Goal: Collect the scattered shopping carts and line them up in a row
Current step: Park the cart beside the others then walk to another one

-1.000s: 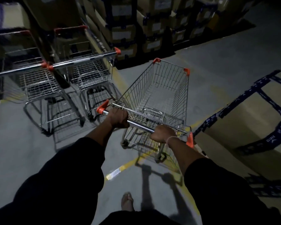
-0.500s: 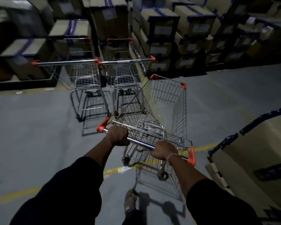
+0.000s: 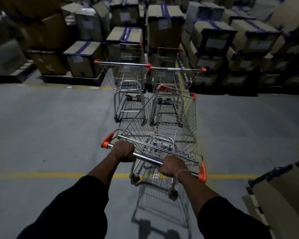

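Now steering a third cart toward the parked pair
Left hand [image 3: 125, 151] and right hand [image 3: 173, 166] both grip the cart [image 3: 164, 133] handle at lower centre, likely aiming it beside the two parked carts [image 3: 128, 78] against boxes [image 3: 164, 26], upper centre

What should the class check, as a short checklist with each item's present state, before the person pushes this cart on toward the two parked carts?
1. Left hand grips the handle bar: ok.
2. Right hand grips the same bar: ok.
3. Pushed cart basket holds no goods: ok.
4. Pushed cart lined up beside the parked pair: not ok; its nose points at the right parked cart.
5. Left parked cart and right parked cart stand side by side, handles level: ok.
6. Free floor to the right of the pair, by the stacked boxes: cannot tell.
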### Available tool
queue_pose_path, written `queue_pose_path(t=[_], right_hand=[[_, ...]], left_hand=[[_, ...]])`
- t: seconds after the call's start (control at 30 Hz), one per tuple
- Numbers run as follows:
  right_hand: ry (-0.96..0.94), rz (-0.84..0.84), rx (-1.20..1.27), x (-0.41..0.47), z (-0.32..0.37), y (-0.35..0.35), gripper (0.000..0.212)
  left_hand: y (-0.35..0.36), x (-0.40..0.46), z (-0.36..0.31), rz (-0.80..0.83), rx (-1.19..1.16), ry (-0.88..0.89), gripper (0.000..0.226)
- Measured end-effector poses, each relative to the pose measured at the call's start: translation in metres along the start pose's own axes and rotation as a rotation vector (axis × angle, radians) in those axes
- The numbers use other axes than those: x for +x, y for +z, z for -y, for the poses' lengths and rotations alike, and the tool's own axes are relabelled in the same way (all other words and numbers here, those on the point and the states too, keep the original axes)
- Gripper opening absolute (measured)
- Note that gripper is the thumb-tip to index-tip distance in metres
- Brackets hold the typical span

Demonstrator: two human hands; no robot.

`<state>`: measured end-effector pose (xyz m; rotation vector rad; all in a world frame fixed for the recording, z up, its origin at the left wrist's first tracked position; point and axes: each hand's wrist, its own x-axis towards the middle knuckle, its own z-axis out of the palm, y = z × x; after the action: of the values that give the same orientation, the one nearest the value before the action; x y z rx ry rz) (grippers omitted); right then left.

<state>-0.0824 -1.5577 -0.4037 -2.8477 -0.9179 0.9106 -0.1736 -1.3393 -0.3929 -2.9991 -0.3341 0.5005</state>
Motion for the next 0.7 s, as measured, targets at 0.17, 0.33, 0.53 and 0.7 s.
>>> queue_pose_path(t=[0.17,0.33,0.53,0.7], right_hand=[[-0.058,0.015,-0.053,0.009,0.068,0.011,0.056],[-0.124,0.015,-0.134,0.011,0.144,0.017,0.046],[-0.148,-0.022,-0.172,0.029,0.223,0.025,0.035],[-0.209,-0.07,-0.236,0.055,0.271,0.025,0.033]], left_hand=[[0.026,-0.035,0.063,-0.041,-0.025,-0.082,0.043],[0.049,-0.07,0.128,-0.045,-0.024,-0.127,0.043],[0.072,-0.102,0.2,-0.069,-0.058,-0.19,0.038],[0.09,-0.114,0.247,-0.136,-0.047,-0.257,0.031]])
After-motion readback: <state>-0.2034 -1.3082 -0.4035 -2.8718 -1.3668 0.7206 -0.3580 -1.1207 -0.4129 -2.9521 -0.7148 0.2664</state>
